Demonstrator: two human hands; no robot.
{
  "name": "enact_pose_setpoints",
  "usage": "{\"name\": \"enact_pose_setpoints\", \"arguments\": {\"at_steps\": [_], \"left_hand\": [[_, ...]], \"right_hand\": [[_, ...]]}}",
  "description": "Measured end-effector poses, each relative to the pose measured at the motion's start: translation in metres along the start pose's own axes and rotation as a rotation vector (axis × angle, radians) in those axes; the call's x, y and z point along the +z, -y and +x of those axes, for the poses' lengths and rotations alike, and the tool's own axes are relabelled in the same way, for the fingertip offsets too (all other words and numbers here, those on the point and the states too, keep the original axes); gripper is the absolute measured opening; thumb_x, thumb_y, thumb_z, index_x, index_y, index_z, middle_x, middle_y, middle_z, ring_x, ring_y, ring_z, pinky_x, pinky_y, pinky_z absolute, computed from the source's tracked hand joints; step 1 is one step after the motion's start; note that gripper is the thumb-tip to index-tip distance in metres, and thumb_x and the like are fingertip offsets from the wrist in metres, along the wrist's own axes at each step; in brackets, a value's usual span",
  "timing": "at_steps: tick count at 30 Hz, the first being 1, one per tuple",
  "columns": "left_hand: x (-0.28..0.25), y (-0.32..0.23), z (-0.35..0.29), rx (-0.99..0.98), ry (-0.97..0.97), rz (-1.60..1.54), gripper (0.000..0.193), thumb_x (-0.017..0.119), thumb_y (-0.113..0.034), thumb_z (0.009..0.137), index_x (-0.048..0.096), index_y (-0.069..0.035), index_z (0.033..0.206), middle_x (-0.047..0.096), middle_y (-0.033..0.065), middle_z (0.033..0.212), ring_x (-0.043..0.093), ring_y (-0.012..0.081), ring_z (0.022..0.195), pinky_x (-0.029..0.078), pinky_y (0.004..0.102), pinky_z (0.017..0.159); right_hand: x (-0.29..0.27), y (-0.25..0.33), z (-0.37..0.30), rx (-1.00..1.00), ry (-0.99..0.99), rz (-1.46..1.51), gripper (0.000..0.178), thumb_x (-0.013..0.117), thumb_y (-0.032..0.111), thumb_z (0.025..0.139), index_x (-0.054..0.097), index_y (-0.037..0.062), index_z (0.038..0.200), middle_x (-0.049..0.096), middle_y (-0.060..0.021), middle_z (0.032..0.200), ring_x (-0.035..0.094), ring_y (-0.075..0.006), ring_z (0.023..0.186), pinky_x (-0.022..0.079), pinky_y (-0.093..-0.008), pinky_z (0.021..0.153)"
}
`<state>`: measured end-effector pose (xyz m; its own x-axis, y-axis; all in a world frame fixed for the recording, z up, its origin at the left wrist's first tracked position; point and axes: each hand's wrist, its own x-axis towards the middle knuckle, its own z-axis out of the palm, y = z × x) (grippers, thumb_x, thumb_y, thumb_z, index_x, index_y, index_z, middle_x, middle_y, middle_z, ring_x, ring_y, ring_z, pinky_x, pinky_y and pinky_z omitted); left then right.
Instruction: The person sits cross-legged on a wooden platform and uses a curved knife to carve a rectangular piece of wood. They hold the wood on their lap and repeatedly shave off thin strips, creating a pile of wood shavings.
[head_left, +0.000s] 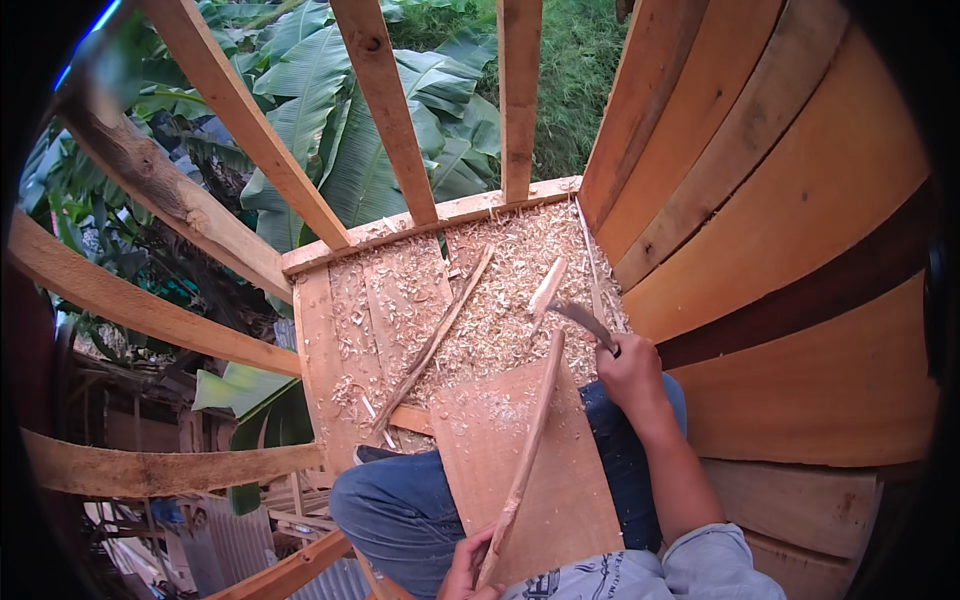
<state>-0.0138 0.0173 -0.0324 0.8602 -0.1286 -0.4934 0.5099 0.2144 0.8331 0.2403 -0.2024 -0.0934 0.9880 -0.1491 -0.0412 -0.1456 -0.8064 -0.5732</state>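
My right hand is closed around the grip of a curved-bladed knife, its dark blade pointing up and to the left. My left hand is low in the view, its fingers wrapped round the near end of a long wooden stick. The stick slants up across a flat wooden board that lies on my lap. Its far end is just below the knife's blade; whether they touch I cannot tell. Beyond the blade, a short pale piece of wood rests among the shavings.
Wood shavings cover much of the plank floor, where a rough stick also lies. Wooden slats stand along the far and left sides. On my right rises a plank wall. Large leaves grow outside.
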Motion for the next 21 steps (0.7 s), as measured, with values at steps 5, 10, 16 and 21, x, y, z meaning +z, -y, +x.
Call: {"name": "enact_pose_setpoints", "arguments": {"at_steps": [5, 10, 16, 21], "left_hand": [[-0.007, 0.007, 0.000, -0.019, -0.014, -0.116, 0.073, 0.057, -0.004, 0.069, 0.034, -0.005, 0.138, 0.045, 0.0108, 0.133, 0.041, 0.0200, 0.126, 0.028, 0.0330, 0.108], [-0.007, 0.000, 0.008, -0.073, -0.008, -0.151, 0.076, 0.061, -0.006, 0.067, 0.035, -0.006, 0.138, 0.045, 0.0102, 0.133, 0.041, 0.0195, 0.127, 0.029, 0.0334, 0.107], [-0.006, -0.001, 0.006, -0.061, -0.031, -0.127, 0.074, 0.057, -0.004, 0.070, 0.032, -0.006, 0.140, 0.044, 0.0108, 0.135, 0.039, 0.0198, 0.130, 0.027, 0.0333, 0.109], [-0.009, 0.008, 0.003, -0.012, 0.019, -0.117, 0.073, 0.054, -0.002, 0.071, 0.031, -0.005, 0.140, 0.044, 0.0110, 0.136, 0.039, 0.0197, 0.131, 0.027, 0.0332, 0.110]], "right_hand": [[-0.018, -0.006, -0.001, 0.053, 0.034, 0.152, 0.022, 0.060, 0.018, 0.080, 0.066, -0.0028, 0.077, 0.061, -0.0238, 0.066, 0.063, -0.0415, 0.066, 0.049, -0.0447, 0.060], [-0.011, 0.021, -0.079, -0.372, 0.217, 0.118, 0.012, 0.065, 0.017, 0.073, 0.064, 0.0054, 0.070, 0.062, -0.0152, 0.064, 0.063, -0.0352, 0.061, 0.051, -0.0444, 0.058], [0.007, 0.015, -0.044, -0.279, 0.160, 0.027, 0.018, 0.062, 0.019, 0.075, 0.064, 0.0022, 0.068, 0.062, -0.0189, 0.065, 0.063, -0.0380, 0.062, 0.051, -0.0462, 0.061], [0.004, -0.019, 0.016, 0.017, -0.011, 0.051, 0.025, 0.059, 0.020, 0.080, 0.064, -0.0025, 0.070, 0.059, -0.0245, 0.064, 0.062, -0.0417, 0.064, 0.049, -0.0469, 0.061]]}}
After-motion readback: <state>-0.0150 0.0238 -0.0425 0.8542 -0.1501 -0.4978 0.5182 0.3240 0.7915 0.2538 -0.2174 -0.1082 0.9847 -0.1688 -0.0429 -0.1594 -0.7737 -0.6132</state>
